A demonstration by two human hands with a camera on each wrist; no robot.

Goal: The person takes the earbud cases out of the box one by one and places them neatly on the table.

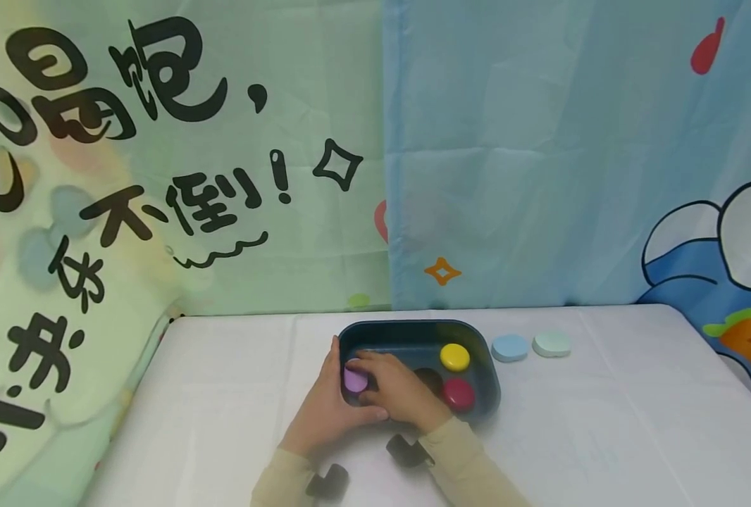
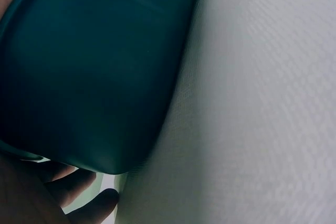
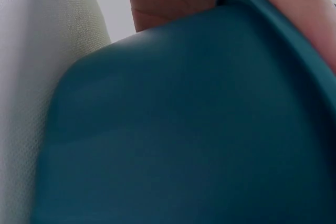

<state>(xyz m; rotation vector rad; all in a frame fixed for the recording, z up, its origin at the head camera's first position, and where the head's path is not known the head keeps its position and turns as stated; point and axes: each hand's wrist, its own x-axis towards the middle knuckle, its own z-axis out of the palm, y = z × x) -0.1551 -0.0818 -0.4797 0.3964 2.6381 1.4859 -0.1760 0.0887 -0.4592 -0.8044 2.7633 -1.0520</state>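
1. Leftmost from my seat, the left hand [image 1: 331, 408] wraps the tray's near left corner, fingers nearly straight along the outer left wall, thumb spread out along the near side; it touches the tray without clenching it.
2. The dark blue tray [image 1: 388, 339] sits on the white table [image 1: 604, 422] and holds four pieces that I can see.
3. At its left end lies the purple disc [image 1: 355, 379], just inside the wall and partly covered by fingers.
4. The right hand [image 1: 404, 391] reaches in over the near side, its fingers bent, with a narrow gap between finger and thumb that the purple disc fills; I read that as a pinch.
5. Right of that hand, I see a dark brown disc [image 1: 430, 380], half hidden.
6. Towards the tray's right end, a yellow disc [image 1: 454, 357] lies far and a red disc [image 1: 459, 394] near.
7. Outside, just right of the tray, I have a light blue disc [image 1: 510, 348], then a pale green disc [image 1: 551, 343].
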